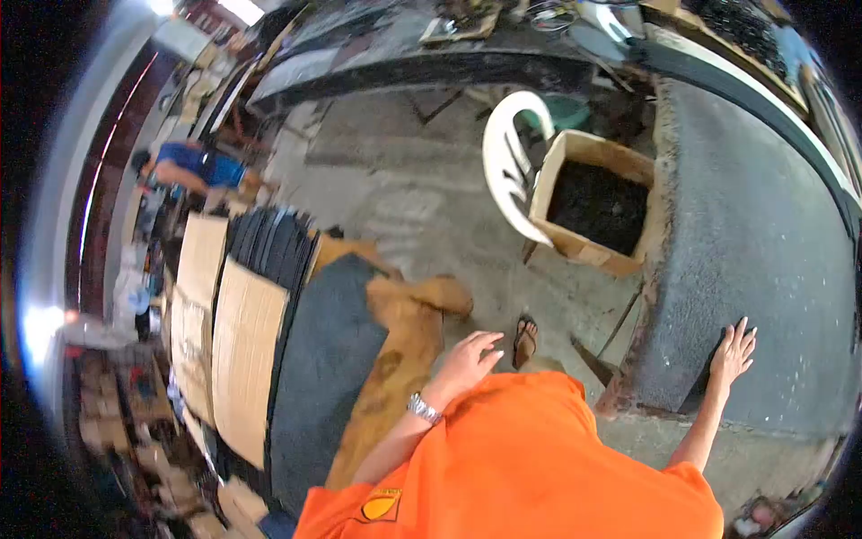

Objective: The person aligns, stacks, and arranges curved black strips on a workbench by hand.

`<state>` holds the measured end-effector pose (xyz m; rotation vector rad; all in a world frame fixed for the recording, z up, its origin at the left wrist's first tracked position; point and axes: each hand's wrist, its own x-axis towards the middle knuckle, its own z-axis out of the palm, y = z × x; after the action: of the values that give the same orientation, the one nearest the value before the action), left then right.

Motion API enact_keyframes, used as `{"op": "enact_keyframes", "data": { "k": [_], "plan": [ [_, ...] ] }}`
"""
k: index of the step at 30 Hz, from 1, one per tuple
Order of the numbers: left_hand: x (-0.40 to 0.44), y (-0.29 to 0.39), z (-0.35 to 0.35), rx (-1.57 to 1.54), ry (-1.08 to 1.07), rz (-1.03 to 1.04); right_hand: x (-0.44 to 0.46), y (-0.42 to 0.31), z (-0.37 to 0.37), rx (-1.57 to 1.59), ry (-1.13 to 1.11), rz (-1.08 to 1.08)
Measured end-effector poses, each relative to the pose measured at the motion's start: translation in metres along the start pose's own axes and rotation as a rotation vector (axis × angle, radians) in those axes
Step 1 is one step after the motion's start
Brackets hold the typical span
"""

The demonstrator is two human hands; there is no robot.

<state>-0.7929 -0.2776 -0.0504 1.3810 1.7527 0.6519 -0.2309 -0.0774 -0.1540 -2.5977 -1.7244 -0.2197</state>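
My left hand point(469, 363), with a metal watch point(423, 409) on its wrist, hangs in the air in front of my orange shirt point(521, 449). Its fingers are parted and hold nothing. Nearest to it is a brown wooden bench top point(404, 368), with a dark grey sheet point(323, 377) lying on it. On the right, my right hand point(734, 355) rests flat on a dark grey table top point(754, 225), fingers spread. A dark patch point(705, 382) shows beside that hand; whether it is shadow or a thin piece, I cannot tell.
A cardboard box point(593, 256) of black material stands by the table, on or against a white plastic chair point(503, 166). Stacked black sheets point(265, 247) and cardboard point(247, 359) are at left. Another person point(202, 166) bends at far left. My sandalled foot point(525, 340) is on the concrete floor.
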Motion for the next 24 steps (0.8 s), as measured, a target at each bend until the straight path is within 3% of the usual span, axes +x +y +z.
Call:
{"op": "enact_keyframes", "data": {
  "k": [7,14,17,24],
  "plan": [
    [0.095,0.035,-0.036,-0.041,-0.079,0.196,0.017,-0.052,-0.016,-0.052,-0.077,0.160],
    [0.238,0.117,-0.078,-0.037,-0.108,0.553,0.142,-0.158,-0.027,0.177,-0.093,0.243],
    [0.307,0.142,-0.090,-0.067,-0.105,0.606,0.189,-0.193,-0.036,0.146,-0.207,0.334],
    [0.476,0.163,-0.076,-0.087,-0.139,0.587,0.194,-0.210,-0.036,0.065,-0.114,0.360]
  ]
}}
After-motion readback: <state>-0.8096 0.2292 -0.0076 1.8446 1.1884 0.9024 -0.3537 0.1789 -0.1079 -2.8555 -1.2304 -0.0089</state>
